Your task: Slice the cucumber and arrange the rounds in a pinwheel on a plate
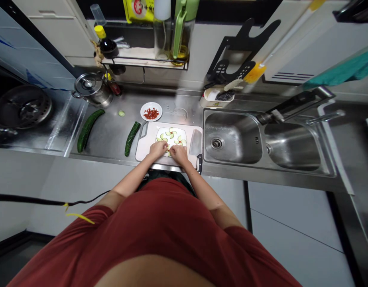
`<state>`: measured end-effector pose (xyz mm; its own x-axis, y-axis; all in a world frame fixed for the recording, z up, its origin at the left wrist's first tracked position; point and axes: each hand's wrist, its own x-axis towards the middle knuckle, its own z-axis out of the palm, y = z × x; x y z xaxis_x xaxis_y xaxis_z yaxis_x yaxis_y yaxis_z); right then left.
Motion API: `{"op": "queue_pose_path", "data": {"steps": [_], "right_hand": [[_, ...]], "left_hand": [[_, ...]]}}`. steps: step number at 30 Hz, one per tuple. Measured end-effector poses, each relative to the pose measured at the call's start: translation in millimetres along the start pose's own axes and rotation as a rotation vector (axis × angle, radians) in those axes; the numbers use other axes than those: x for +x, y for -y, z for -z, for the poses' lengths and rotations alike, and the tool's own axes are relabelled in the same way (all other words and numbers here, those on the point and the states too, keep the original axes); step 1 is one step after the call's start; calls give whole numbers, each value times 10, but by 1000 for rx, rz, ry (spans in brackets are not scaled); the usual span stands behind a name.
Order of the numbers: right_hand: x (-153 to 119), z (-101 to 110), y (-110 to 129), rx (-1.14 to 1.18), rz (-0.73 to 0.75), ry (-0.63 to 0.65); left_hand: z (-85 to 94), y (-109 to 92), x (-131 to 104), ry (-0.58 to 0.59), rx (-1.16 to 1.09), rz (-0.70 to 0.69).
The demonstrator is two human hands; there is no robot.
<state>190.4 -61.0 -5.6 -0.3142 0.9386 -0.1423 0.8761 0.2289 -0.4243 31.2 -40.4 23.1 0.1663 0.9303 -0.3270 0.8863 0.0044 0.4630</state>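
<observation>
My left hand (pixel 158 149) and right hand (pixel 179 154) sit close, grips narrow, over the plate (pixel 181 133), apparently for precise reach to slices (pixel 162 138) beneath; whether holding any, I cannot tell.

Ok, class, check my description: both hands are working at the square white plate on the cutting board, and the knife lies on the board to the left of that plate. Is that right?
Not quite: the head view shows the knife to the right of the square white plate. The left hand and right hand are indeed at that plate, on the cutting board.
</observation>
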Motion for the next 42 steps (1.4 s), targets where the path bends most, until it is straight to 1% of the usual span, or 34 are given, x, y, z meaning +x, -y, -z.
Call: {"op": "queue_pose_path", "data": {"steps": [13, 25, 31, 37, 42], "right_hand": [[19, -74, -2, -21, -13, -7], [27, -54, 6, -33, -36, 4], [42, -21, 4, -3, -18, -25], [28, -40, 51, -30, -16, 5], [21, -11, 81, -46, -24, 22]], "left_hand": [[-76, 1, 12, 22, 56, -23], [-95, -23, 24, 31, 57, -1], [-75, -44, 22, 49, 57, 19], [-47, -70, 4, 53, 65, 19], [-48, -85, 8, 41, 66, 23]]}}
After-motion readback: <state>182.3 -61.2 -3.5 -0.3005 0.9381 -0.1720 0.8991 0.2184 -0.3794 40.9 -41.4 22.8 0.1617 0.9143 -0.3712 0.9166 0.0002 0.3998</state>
